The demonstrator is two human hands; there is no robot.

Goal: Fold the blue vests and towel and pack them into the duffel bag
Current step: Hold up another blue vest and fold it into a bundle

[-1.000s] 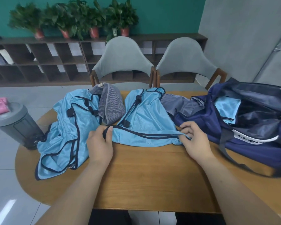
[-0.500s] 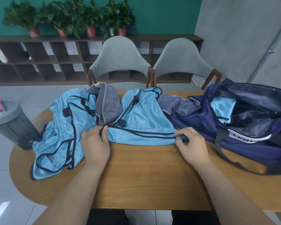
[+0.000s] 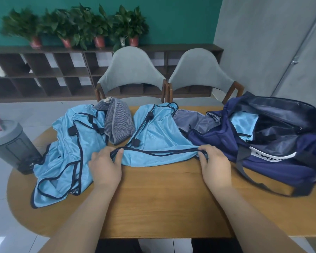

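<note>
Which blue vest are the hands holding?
The middle vest, between towel and duffel bag; left hand and right hand pinch its near edge. The crumpled vest lies aside.

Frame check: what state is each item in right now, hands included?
middle vest: spread on the table, near hem held at both corners.
left vest: crumpled, unfolded.
towel: bunched up between the vests, unfolded.
duffel bag: open, light blue fabric already inside.
left hand: pinches the middle vest's left corner.
right hand: grips its right corner.
</note>
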